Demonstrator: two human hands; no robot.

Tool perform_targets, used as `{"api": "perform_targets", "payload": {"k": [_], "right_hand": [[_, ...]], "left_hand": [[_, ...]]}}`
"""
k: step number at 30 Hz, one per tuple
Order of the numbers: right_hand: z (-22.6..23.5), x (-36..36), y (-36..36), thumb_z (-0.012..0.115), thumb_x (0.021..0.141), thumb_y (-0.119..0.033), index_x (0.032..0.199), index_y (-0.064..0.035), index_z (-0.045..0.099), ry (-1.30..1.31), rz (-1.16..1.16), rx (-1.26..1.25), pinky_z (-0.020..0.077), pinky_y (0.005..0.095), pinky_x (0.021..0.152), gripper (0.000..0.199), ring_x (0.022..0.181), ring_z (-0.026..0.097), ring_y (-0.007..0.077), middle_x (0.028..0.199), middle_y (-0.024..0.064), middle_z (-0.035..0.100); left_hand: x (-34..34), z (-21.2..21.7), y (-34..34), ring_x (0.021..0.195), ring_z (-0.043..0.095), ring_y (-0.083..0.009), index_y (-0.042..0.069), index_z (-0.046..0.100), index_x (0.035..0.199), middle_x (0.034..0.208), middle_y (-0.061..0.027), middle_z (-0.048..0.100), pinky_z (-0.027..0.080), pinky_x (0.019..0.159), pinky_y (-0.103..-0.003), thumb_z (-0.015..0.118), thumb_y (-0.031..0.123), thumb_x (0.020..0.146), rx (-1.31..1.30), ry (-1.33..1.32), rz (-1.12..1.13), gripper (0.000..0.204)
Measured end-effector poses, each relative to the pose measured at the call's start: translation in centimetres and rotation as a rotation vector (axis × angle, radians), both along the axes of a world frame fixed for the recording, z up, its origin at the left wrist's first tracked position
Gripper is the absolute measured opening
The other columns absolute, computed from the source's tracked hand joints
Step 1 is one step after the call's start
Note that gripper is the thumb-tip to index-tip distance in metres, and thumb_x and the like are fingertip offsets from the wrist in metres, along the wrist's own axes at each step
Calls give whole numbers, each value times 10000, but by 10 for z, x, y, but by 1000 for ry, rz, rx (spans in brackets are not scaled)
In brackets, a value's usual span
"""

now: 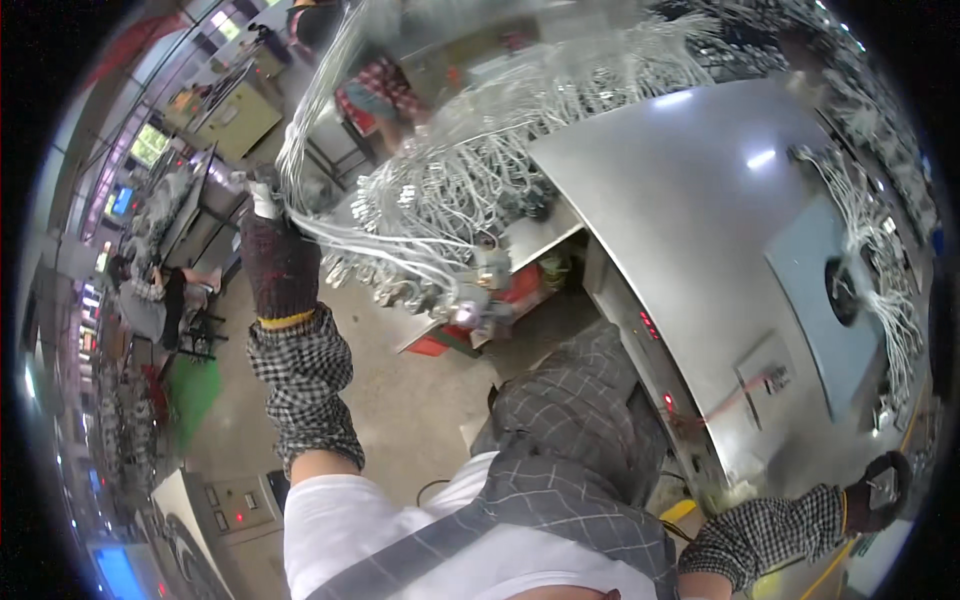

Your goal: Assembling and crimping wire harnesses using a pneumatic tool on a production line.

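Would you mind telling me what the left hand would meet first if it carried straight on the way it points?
The left hand already grips a bundle of white cables; beyond it, probably the hanging cable mass, though depth is unclear.

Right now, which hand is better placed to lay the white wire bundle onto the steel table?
Probably the left hand: its dark glove already grips the bundle of white wires, raised beside the steel table. The right hand is low at the table's near edge, away from the bundle.

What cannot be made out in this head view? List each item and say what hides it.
- Left hand: fingers buried in a blurred bundle of white cables.
- Right hand: squeezed at the fisheye rim, grip unclear.
- Cable ends on the metal table: too small.
- Person in the background: too small.
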State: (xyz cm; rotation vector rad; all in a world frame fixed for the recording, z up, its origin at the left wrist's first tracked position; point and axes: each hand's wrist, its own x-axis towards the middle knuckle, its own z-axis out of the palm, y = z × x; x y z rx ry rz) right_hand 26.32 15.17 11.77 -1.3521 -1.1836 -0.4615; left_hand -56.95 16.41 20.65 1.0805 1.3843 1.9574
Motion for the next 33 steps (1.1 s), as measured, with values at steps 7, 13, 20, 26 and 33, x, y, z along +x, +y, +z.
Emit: {"api": "perform_targets", "payload": {"k": [7,13,20,26,33], "right_hand": [[6,0,29,507,925,-307,1135,-105,658,-512,-396,-130,543,249,762,328,950,671,140,1097,38,689],[53,-102,26,521,913,-132,935,28,608,382,402,155,487,360,690,184,779,566,237,872,123,601],[64,-113,24,471,907,-244,737,-85,512,917,793,411,453,370,463,236,539,473,180,650,37,478],[24,-35,12,474,935,-106,1016,55,547,751,722,203,448,394,875,195,896,529,251,943,136,551],[2,-66,31,583,910,-164,1080,-32,576,1716,1225,494,484,342,810,215,868,556,189,993,73,572]], "left_hand": [[-175,-74,30,675,622,-201,45,622,1038,782,-84,653,503,566,-336,479,654,920,-178,-2,229,637],[-262,-202,170,809,643,-338,6,624,1024,888,-174,671,498,690,-440,493,331,941,-512,1350,468,361],[-205,-207,178,920,620,-457,38,621,1082,982,-264,648,492,781,-488,510,247,932,-391,881,461,280],[-118,-132,169,915,626,-425,84,637,1069,982,-242,655,486,789,-482,502,225,930,-218,991,645,240],[100,-62,270,1038,587,-341,79,602,1193,1080,-152,620,458,919,-449,719,329,822,315,1418,161,463]]}}
